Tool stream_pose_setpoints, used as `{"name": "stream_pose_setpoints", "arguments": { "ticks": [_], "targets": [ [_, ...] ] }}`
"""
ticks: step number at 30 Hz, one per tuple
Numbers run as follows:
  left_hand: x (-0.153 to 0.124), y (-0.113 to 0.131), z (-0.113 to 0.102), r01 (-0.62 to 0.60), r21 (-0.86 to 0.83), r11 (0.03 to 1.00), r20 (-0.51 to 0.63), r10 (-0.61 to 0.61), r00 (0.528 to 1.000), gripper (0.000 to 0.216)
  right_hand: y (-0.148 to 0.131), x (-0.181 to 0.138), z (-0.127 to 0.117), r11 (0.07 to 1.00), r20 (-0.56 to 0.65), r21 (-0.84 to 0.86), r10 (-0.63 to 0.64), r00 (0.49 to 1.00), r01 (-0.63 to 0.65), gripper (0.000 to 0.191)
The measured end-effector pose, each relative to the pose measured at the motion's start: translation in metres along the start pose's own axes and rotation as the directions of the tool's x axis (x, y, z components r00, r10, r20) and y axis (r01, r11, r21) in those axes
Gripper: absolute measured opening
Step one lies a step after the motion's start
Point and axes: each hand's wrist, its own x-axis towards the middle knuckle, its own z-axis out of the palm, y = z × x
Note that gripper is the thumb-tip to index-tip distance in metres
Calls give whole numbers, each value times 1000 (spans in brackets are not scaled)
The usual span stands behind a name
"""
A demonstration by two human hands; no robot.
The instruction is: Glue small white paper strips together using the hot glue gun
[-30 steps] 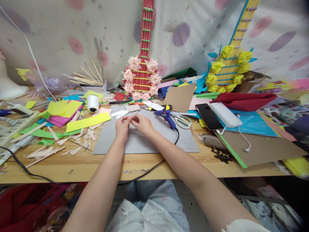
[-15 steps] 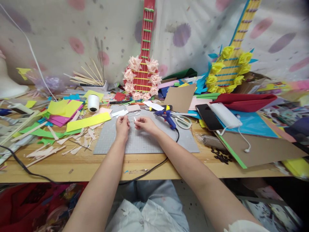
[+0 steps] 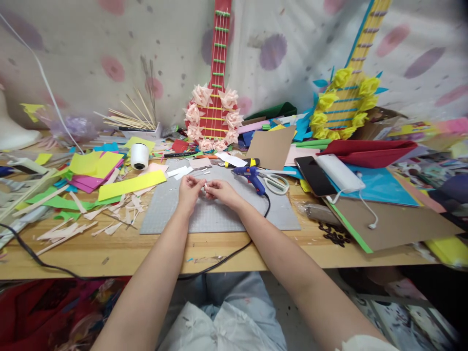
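Note:
My left hand (image 3: 189, 189) and my right hand (image 3: 221, 190) meet over the grey cutting mat (image 3: 219, 214), fingertips almost touching. Both are closed in a pinch on a small white paper piece (image 3: 205, 185) held between them. A blue glue gun (image 3: 250, 176) lies just right of my right hand, its black cord running off the table's front edge. White-handled scissors (image 3: 276, 184) rest beside the glue gun. Small white paper strips (image 3: 181, 171) lie on the mat's far edge.
Coloured paper sheets (image 3: 95, 165) and pale offcuts (image 3: 87, 219) litter the left. A white thread spool (image 3: 139, 156) and a box of sticks (image 3: 137, 122) stand behind. Two paper guitars (image 3: 215, 97) lean on the wall. A phone (image 3: 315, 176), power bank (image 3: 340, 173) and cardboard (image 3: 395, 222) lie right.
My hands came apart half a second ago, the right one holding the white piece, and have now closed together again over the mat.

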Motion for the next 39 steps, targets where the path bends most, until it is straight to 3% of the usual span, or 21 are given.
{"name": "stream_pose_setpoints", "arguments": {
  "ticks": [9,15,19,23,35,39],
  "targets": [
    [0,-3,0,-28,-5,1000,-42,28,999,45,1,-1,1,998,-21,-51,-49,999,48,17],
    [1,0,1,-6,1,1000,-62,6,998,45,4,0,2,978,-79,-155,-153,985,139,14],
    [1,6,-2,94,-51,994,26,-93,995,38,1,-2,1,985,-92,-92,-153,984,145,12],
    [-1,10,-3,114,-66,991,90,-108,990,40,-1,-3,1,994,-93,-11,-109,990,108,12],
    [3,0,-3,19,-66,998,-98,-26,995,49,2,0,3,996,-90,77,-28,996,35,14],
    [3,0,-3,6,-55,998,-91,-12,996,47,4,0,2,998,-87,39,-40,995,43,13]
  ]
}}
